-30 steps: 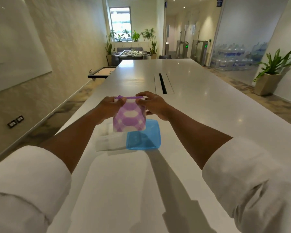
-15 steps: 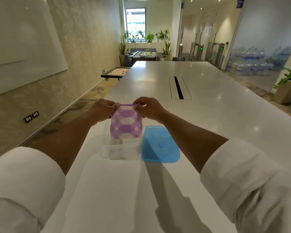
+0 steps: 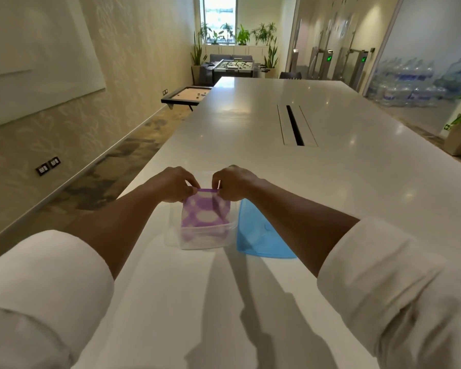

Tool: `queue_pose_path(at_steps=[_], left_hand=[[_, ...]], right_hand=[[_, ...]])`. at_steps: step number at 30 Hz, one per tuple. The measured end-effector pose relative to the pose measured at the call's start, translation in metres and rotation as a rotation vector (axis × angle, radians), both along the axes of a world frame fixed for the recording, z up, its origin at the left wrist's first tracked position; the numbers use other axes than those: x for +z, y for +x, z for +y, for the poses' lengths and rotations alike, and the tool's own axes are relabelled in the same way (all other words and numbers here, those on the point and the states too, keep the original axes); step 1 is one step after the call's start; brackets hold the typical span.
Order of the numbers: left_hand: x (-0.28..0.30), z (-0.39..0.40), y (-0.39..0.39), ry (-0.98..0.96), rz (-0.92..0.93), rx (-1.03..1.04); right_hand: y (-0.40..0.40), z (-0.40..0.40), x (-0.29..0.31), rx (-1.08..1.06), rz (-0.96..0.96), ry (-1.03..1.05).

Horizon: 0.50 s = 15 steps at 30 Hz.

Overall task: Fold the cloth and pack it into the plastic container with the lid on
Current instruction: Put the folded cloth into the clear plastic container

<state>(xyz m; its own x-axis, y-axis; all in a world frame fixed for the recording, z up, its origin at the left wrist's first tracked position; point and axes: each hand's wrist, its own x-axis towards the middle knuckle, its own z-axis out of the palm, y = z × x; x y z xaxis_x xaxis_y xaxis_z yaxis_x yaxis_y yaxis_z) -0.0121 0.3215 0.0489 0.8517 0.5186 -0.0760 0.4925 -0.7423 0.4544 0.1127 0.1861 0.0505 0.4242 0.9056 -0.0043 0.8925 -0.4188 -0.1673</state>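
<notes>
Pinching the folded cloth (image 3: 205, 215) by its top corners, left hand (image 3: 171, 183) and right hand (image 3: 236, 182) hold it half inside the clear container (image 3: 205, 239); blue lid (image 3: 261, 239) lies beside it, not yet fitted.

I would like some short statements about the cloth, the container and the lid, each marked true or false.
1. Both hands, left hand and right hand, pinch the top edge of the cloth. True.
2. The lid is on the container. False: it lies on the table, right of the container.
3. The cloth's lower part is inside the container. True.
4. The cloth is plain blue. False: it is purple with a pale pattern.
</notes>
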Motion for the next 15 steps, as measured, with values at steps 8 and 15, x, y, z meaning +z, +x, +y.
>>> queue_pose_path(at_steps=[8,15], left_hand=[[-0.008,-0.001,0.01,0.214,0.155,-0.058],[-0.016,-0.003,0.015,0.351,0.077,0.001]], right_hand=[[-0.005,0.008,-0.014,0.058,-0.19,-0.121],[0.012,0.014,-0.029,-0.044,-0.005,0.077]])
